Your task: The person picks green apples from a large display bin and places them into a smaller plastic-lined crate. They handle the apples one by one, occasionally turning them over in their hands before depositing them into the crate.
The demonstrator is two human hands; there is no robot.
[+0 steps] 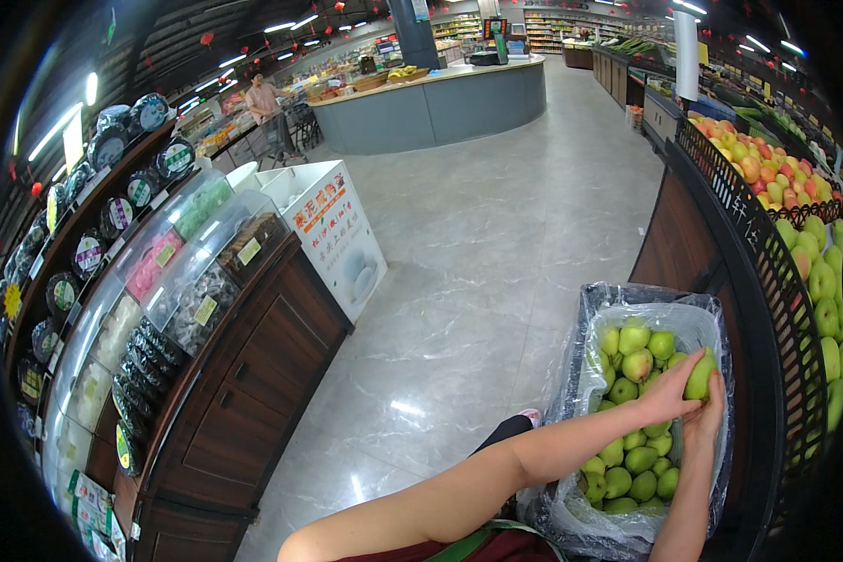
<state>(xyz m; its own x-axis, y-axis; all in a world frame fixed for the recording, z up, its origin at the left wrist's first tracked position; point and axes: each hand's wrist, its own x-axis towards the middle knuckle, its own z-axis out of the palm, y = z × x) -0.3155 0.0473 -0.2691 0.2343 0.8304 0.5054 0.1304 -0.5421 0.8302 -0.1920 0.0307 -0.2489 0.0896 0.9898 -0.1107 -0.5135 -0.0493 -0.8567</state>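
Observation:
Both of my hands are over a plastic-lined crate [709,309] filled with green pears [639,460]. Between them is one green pear [700,376], raised above the others. My left hand [671,390] holds its left side, fingers along the upper edge and thumb below. From the right and underneath, my right hand [706,414] cups the same pear. Clear plastic film wraps the crate, and a pale liner [604,316] rises around the fruit. My left forearm crosses the crate and hides some of the pears.
At the right stands a fruit display with a black lattice rail [752,246], apples [759,165] and green fruit [823,281]. Wooden cabinets [253,365] with clear food bins line the left, beside a white printed box [341,239]. Beyond are a curved grey counter [428,109] and a person [263,98].

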